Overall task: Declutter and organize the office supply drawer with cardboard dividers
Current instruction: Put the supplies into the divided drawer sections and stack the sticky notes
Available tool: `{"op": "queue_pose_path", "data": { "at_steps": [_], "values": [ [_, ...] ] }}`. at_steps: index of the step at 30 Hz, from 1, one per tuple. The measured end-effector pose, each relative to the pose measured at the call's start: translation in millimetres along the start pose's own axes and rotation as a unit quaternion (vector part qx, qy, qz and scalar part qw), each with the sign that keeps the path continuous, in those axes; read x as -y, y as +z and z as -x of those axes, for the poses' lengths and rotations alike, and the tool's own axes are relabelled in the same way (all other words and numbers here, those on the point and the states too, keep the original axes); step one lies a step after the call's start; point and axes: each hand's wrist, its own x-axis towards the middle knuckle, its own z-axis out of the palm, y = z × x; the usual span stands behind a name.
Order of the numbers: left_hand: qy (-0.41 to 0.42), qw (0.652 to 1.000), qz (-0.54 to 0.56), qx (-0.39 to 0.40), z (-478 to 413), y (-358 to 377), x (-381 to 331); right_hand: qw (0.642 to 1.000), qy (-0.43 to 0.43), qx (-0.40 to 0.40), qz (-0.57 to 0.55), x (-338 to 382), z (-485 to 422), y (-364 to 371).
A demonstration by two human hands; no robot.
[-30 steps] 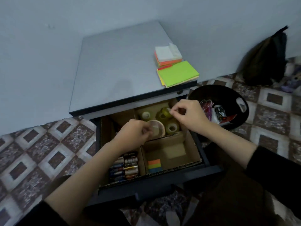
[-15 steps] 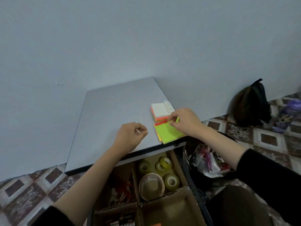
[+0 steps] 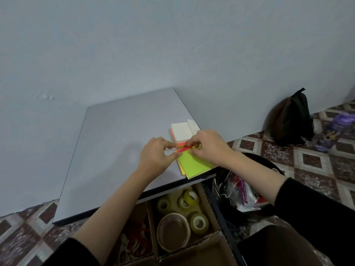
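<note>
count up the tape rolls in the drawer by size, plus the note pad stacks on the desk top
small tape rolls: 4
large tape roll: 1
note pad stacks: 2
total: 7

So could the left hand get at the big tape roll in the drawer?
Probably yes. The left hand pinches the green sticky-note pad on the desk; the big tape roll lies uncovered in its open cardboard compartment.

Matt paper notes (image 3: 194,164), cardboard dividers (image 3: 192,252)
</note>
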Motion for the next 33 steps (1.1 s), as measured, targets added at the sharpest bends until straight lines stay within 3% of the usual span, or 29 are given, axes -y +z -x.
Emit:
{"op": "queue_pose_path", "data": {
  "at_steps": [15, 22, 33],
  "values": [
    [-0.014, 0.998, 0.059, 0.001, 3.7, -4.1, 23.8, 0.995, -0.039, 0.081, 0.049, 10.7, -25.9, -3.3],
    [-0.021, 0.998, 0.058, 0.003, 6.7, -5.8, 26.8, 0.990, -0.078, 0.040, 0.111, 12.1, -17.6, 6.8],
    [-0.026, 0.996, 0.072, 0.043, 2.8, 1.9, 10.1, 0.995, -0.033, -0.096, 0.011, -15.0, 12.8, 0.7]
  ]
}}
